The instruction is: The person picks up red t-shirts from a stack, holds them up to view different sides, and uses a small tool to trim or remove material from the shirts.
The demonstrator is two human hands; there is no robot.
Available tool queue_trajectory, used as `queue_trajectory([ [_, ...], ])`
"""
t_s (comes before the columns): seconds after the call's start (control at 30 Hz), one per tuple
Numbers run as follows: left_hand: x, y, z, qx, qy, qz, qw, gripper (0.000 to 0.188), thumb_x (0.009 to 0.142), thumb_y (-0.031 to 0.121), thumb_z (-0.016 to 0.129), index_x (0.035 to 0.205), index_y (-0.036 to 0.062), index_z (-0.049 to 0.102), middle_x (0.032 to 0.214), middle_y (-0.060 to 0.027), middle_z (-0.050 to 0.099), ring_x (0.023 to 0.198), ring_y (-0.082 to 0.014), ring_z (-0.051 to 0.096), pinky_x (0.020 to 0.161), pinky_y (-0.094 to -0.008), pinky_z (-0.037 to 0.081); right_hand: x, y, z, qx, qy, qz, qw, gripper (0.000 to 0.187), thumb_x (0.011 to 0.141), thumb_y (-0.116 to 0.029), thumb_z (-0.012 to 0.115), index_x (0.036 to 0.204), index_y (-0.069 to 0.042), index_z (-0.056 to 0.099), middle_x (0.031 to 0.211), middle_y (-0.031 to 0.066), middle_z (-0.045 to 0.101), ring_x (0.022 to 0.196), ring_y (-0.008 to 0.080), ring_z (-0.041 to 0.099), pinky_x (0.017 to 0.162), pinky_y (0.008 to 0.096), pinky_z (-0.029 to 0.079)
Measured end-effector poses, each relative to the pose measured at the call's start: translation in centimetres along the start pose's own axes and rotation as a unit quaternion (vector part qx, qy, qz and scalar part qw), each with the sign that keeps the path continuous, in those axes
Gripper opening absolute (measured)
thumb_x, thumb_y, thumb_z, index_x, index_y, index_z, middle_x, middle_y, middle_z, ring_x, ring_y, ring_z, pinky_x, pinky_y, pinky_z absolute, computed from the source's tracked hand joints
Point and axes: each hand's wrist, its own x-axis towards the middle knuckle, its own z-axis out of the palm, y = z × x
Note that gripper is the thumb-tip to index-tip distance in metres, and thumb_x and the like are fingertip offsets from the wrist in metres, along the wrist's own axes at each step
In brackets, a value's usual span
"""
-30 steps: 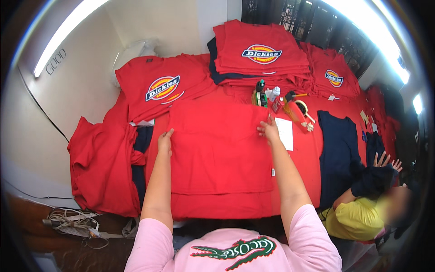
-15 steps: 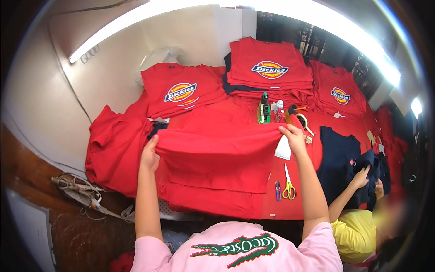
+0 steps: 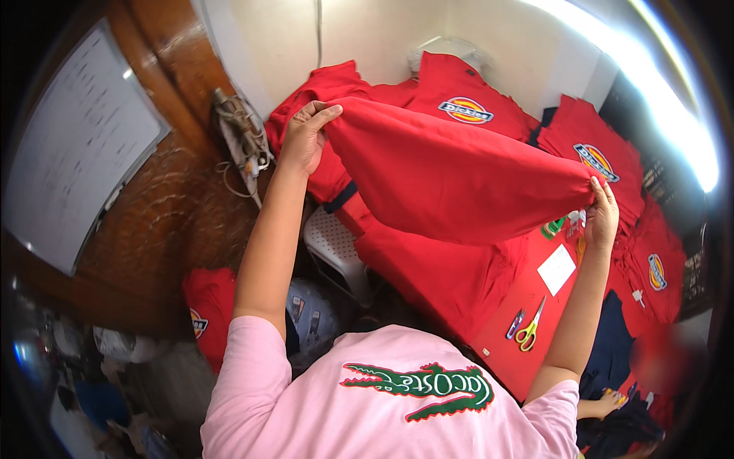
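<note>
A plain red shirt is stretched between my hands above the table, with its lower folds hanging loose. My left hand pinches its upper left corner between thumb and fingers. At its right corner, lower down, my right hand grips the cloth. Beneath it, more red cloth lies at the table's near edge. Close to my right forearm are yellow-handled scissors, a small blue cutter and a white paper card.
Stacks of red shirts with a round printed emblem line the far side. A white perforated stool stands left of the table. Hanging cords and a whiteboard are at the left. A co-worker's hand rests near dark cloth, lower right.
My view has turned left, bringing the whiteboard and stool into sight. Both hands have raised the red shirt off the table, still holding its two corners, the left one higher.
</note>
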Motion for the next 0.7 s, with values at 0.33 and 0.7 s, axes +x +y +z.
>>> queue_trajectory([
  [0.33, -8.6, 10.0, -7.0, 0.004, 0.039, 0.028, 0.999, 0.031, 0.088, -0.009, 0.060, 0.111, 0.0042, 0.077, 0.114, -0.0070, 0.076, 0.109, -0.0155, 0.068, 0.103, -0.0332, 0.053, 0.7, 0.3, 11.2, -0.111, -0.092, -0.035, 0.989, 0.019, 0.101, -0.012, 0.069, 0.118, -0.004, 0.073, 0.102, 0.0011, 0.074, 0.089, 0.0087, 0.068, 0.079, 0.0255, 0.053],
  [0.7, -23.8, 24.7, -16.2, 0.385, 0.035, 0.225, 0.895, 0.013, 0.091, -0.002, 0.073, 0.101, 0.0022, 0.081, 0.104, -0.0112, 0.078, 0.105, -0.0212, 0.073, 0.097, -0.0332, 0.056, -4.3, 6.3, 28.6, -0.057, -0.062, 0.132, 0.988, 0.019, 0.097, -0.021, 0.072, 0.108, -0.006, 0.070, 0.080, 0.0003, 0.068, 0.067, 0.0102, 0.064, 0.055, 0.0223, 0.048],
])
